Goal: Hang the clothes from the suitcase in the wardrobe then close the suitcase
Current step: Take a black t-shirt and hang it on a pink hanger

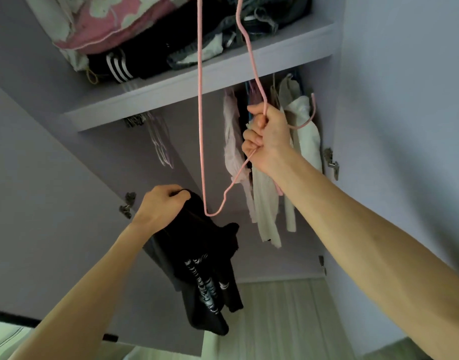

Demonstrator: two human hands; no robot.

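Before the open wardrobe (pixel 171 98), we hold a black garment (pixel 197 255) low at the left and a pink hanger (pixel 200 126) raised at the right; the suitcase is out of view. The trouble we foresee lies in the hanger's attitude: it is turned on end, one shoulder corner pointing down just beside the garment's bunched top, its long bar running up past the shelf and out of the frame. Threaded like that, the corner could snag a fold rather than find the neck opening. The top end might also catch the piled clothes (pixel 145 35) on the shelf, though we cannot tell how near they are in depth. The garment hangs from a single bunch of cloth, so a tug could pull it free. Our right hand (pixel 268 136) is clenched round the hanger's neck, hook jutting toward the pale hanging clothes (pixel 264 203), forearm reaching up. Our left hand (pixel 158 203), knuckles up, grips the garment's top edge.
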